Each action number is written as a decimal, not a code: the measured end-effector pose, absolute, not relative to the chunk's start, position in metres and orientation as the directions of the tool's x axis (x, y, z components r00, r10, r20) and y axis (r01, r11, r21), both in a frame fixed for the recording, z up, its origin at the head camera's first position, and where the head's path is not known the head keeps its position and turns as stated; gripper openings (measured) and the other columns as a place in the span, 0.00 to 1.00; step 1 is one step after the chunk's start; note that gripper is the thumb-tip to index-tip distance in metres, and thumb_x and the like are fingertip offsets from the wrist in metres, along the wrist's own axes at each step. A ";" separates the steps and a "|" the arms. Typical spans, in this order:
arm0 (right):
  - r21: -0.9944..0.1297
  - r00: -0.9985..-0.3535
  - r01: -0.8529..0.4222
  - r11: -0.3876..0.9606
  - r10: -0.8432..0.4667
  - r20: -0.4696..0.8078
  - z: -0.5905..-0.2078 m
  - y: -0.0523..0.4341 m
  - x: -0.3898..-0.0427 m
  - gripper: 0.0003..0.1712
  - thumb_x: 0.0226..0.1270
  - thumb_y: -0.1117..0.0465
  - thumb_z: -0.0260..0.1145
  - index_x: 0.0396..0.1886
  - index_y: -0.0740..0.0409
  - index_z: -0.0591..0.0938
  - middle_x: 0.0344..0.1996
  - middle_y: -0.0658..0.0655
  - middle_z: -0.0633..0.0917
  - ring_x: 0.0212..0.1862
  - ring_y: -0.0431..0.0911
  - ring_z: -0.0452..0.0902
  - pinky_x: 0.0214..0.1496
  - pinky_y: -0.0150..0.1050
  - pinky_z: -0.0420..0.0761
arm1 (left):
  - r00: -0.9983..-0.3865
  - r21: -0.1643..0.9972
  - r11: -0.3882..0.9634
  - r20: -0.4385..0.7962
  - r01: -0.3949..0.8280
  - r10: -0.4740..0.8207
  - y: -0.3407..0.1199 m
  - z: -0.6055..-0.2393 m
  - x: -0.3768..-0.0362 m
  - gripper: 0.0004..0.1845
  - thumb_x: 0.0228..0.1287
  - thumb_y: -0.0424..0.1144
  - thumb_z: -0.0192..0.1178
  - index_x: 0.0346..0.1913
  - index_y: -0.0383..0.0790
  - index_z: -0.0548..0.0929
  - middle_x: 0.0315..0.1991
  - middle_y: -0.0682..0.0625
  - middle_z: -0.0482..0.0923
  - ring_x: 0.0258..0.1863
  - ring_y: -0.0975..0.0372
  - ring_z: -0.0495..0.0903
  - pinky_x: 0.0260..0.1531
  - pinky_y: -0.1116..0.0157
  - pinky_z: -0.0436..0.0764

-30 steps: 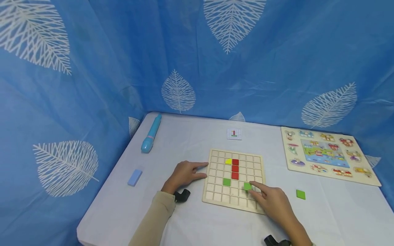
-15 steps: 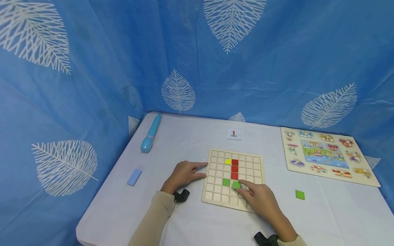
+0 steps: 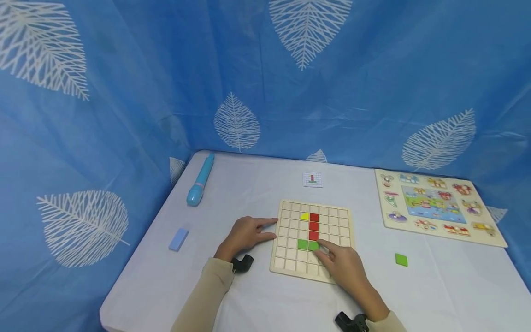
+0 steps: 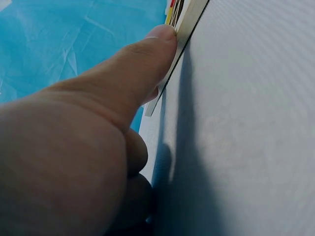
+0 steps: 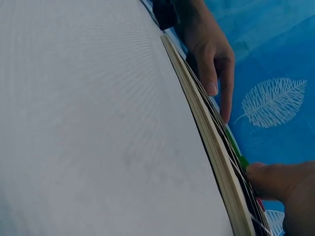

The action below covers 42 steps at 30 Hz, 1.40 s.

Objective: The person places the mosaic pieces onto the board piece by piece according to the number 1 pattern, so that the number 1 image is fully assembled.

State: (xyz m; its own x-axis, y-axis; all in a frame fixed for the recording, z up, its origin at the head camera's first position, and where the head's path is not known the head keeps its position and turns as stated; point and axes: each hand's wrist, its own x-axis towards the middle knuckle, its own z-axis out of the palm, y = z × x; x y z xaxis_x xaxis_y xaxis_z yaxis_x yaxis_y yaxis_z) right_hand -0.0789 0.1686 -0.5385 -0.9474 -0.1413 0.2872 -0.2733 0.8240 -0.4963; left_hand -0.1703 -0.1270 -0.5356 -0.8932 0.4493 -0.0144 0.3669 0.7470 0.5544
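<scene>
A wooden grid board [image 3: 340, 228] lies on the white table. My left hand [image 3: 244, 234] touches the board's left edge with straight thumb and index finger; the left wrist view shows the thumb [image 4: 147, 61] against the edge and other fingers tucked under. With thumb and index finger, my right hand [image 3: 346, 267] pinches a square green tile [image 3: 313, 246] at a grid cell. That tile sits right of another green tile [image 3: 302, 244] and below a column of red tiles [image 3: 313, 226]. A yellow tile [image 3: 304, 216] with a cut corner lies left of the top red one.
Right of the board lies a loose green tile [image 3: 401, 259]. A small pattern card [image 3: 312, 180] is behind it. A wooden picture puzzle [image 3: 392, 221] lies far right, a blue toy microphone [image 3: 201, 180] and a blue block [image 3: 178, 240] on the left. Blue curtains [image 3: 352, 92] close the back.
My right hand has carried the green tile left across the board, to the cell beside the other green tile. The left hand stays at the board's edge.
</scene>
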 end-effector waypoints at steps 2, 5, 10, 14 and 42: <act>-0.494 -0.951 -0.264 0.828 -0.139 0.276 -0.539 0.167 -0.079 0.22 0.62 0.50 0.78 0.52 0.54 0.90 0.07 0.34 0.57 0.15 0.31 0.48 0.19 0.32 0.54 | -0.895 0.554 0.747 -0.011 0.366 0.447 -0.128 -0.537 -0.170 0.29 0.63 0.60 0.69 0.67 0.61 0.81 0.13 0.60 0.63 0.15 0.68 0.58 0.20 0.69 0.62; -0.491 -0.956 -0.253 0.834 -0.139 0.257 -0.540 0.164 -0.079 0.22 0.62 0.50 0.77 0.53 0.54 0.90 0.07 0.33 0.56 0.15 0.31 0.48 0.18 0.32 0.55 | -0.899 0.551 0.754 -0.018 0.356 0.438 -0.130 -0.538 -0.170 0.29 0.63 0.61 0.69 0.67 0.61 0.81 0.14 0.61 0.63 0.15 0.68 0.58 0.20 0.69 0.61; -0.484 -0.960 -0.239 0.842 -0.131 0.246 -0.539 0.160 -0.079 0.23 0.63 0.51 0.77 0.55 0.54 0.89 0.06 0.33 0.57 0.14 0.32 0.48 0.17 0.32 0.56 | -0.903 0.553 0.758 -0.021 0.347 0.429 -0.132 -0.540 -0.169 0.29 0.62 0.61 0.69 0.67 0.62 0.82 0.14 0.61 0.63 0.15 0.68 0.59 0.20 0.69 0.61; -0.482 -0.959 -0.238 0.843 -0.124 0.257 -0.539 0.160 -0.079 0.23 0.62 0.51 0.78 0.55 0.54 0.89 0.06 0.34 0.58 0.14 0.32 0.49 0.17 0.32 0.56 | -0.902 0.560 0.748 -0.003 0.356 0.431 -0.132 -0.539 -0.169 0.29 0.62 0.60 0.69 0.66 0.61 0.82 0.14 0.60 0.63 0.15 0.68 0.59 0.19 0.68 0.61; -0.543 -0.892 -0.259 0.799 0.016 0.451 -0.543 0.241 -0.067 0.17 0.60 0.61 0.79 0.50 0.54 0.90 0.10 0.37 0.61 0.15 0.31 0.50 0.16 0.30 0.56 | -0.893 0.552 0.739 0.025 0.386 0.449 -0.126 -0.537 -0.171 0.29 0.63 0.60 0.70 0.66 0.60 0.83 0.15 0.61 0.63 0.15 0.69 0.59 0.20 0.69 0.61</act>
State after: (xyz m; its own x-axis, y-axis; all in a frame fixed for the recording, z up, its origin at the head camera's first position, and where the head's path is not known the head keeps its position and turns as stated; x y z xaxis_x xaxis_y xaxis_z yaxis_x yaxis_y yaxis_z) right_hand -0.0666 0.2405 -0.5425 -0.8924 0.0165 0.4510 -0.2595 0.7989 -0.5426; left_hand -0.1705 -0.1263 -0.5366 -0.8934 0.4486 0.0248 0.3863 0.7389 0.5521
